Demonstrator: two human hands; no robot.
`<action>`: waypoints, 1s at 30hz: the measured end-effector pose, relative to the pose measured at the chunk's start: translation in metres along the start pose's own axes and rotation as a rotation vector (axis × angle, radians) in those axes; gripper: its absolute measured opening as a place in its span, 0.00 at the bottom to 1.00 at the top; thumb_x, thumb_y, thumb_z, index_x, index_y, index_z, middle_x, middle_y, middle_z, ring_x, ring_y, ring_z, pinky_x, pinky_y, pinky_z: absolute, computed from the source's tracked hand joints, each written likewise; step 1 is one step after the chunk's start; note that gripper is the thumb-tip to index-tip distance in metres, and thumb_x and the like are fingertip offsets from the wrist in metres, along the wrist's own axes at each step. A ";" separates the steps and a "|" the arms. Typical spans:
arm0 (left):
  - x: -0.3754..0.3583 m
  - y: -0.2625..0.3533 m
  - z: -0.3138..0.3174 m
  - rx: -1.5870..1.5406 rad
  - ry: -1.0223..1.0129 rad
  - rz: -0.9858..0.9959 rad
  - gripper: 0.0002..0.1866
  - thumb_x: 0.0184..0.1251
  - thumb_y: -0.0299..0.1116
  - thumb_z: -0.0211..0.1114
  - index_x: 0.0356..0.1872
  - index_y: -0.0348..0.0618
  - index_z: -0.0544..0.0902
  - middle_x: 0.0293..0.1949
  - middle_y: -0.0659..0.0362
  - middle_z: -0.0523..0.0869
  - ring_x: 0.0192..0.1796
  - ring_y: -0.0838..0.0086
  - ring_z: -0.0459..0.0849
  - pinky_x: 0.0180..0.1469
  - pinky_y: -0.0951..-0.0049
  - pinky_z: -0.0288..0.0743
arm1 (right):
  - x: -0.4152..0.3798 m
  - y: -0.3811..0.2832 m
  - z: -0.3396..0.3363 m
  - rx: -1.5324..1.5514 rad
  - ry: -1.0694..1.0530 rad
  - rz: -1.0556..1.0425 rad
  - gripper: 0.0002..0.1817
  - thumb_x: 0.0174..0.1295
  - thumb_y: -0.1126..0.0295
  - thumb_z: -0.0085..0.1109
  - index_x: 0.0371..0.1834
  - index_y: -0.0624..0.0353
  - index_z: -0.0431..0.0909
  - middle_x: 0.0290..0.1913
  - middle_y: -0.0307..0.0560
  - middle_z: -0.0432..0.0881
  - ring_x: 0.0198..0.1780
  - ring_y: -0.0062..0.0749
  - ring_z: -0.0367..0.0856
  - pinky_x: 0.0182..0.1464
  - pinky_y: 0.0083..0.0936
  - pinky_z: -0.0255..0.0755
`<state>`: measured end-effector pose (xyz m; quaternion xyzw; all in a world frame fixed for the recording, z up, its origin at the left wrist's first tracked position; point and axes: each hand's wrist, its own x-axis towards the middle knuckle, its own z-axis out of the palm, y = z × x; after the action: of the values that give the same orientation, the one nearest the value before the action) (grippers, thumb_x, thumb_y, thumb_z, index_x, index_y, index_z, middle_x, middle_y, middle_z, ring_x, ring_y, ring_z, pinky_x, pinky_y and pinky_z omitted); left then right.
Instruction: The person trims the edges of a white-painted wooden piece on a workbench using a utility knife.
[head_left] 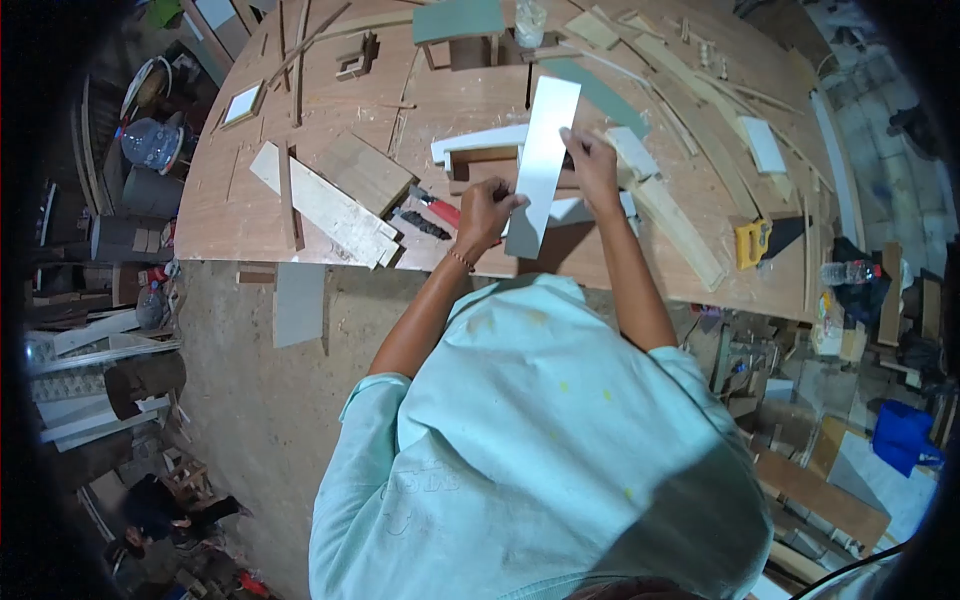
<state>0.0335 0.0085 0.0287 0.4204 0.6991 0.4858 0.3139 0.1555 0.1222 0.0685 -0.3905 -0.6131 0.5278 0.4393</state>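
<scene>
A long white board (547, 150) is held up at a slant over the front of the workbench (340, 225). My left hand (486, 212) pinches its lower left edge, and my right hand (594, 165) grips its right edge higher up. Behind the board sits a small wooden box-like frame (470, 165) with white edges, partly hidden by it. A red-handled tool (437, 207) lies just left of my left hand, beside a dark, lumpy strip (422, 224). More white pieces (632, 152) rest near my right hand.
A pale plank (320, 205) and a flat wooden panel (365, 172) lie on the left. To the right is a yellow-handled saw (753, 243) near long wood strips (700, 145). A green-topped stool-like piece (458, 22) and a clear jar (530, 22) stand at the back. A person (160, 510) is at lower left.
</scene>
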 end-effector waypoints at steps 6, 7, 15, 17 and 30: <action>-0.007 0.003 -0.002 -0.255 0.105 -0.080 0.06 0.49 0.25 0.64 0.21 0.31 0.78 0.18 0.58 0.80 0.21 0.82 0.76 0.23 0.79 0.70 | -0.026 0.016 -0.006 0.066 -0.334 0.234 0.16 0.52 0.63 0.61 0.38 0.64 0.76 0.31 0.37 0.77 0.32 0.17 0.74 0.32 0.12 0.69; -0.008 0.001 -0.002 -0.305 0.129 -0.097 0.06 0.49 0.25 0.64 0.21 0.31 0.79 0.18 0.58 0.80 0.21 0.81 0.76 0.24 0.80 0.71 | -0.032 0.012 -0.004 0.034 -0.339 0.240 0.15 0.52 0.65 0.61 0.38 0.65 0.75 0.31 0.39 0.77 0.33 0.18 0.74 0.33 0.13 0.69; -0.018 0.005 -0.005 -0.533 0.101 -0.206 0.05 0.56 0.20 0.56 0.29 0.27 0.79 0.26 0.56 0.81 0.25 0.77 0.79 0.29 0.82 0.76 | -0.033 0.027 0.001 -0.027 -0.343 0.175 0.09 0.53 0.78 0.56 0.38 0.67 0.75 0.32 0.43 0.78 0.33 0.21 0.75 0.36 0.16 0.71; -0.017 -0.002 -0.005 -0.552 0.088 -0.199 0.06 0.56 0.20 0.56 0.30 0.26 0.79 0.26 0.56 0.81 0.26 0.77 0.80 0.29 0.82 0.76 | -0.031 0.030 0.001 -0.033 -0.339 0.187 0.09 0.53 0.78 0.56 0.38 0.67 0.75 0.31 0.43 0.78 0.33 0.21 0.75 0.37 0.17 0.70; -0.019 -0.003 -0.006 -0.527 -0.014 -0.277 0.11 0.57 0.29 0.60 0.37 0.30 0.78 0.29 0.56 0.82 0.29 0.76 0.80 0.32 0.81 0.74 | -0.020 0.036 -0.001 -0.085 -0.328 0.126 0.10 0.53 0.77 0.55 0.39 0.67 0.76 0.33 0.45 0.79 0.33 0.23 0.75 0.37 0.18 0.69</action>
<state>0.0364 -0.0115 0.0287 0.2282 0.5973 0.6003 0.4804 0.1636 0.1083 0.0306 -0.3551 -0.6726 0.5846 0.2826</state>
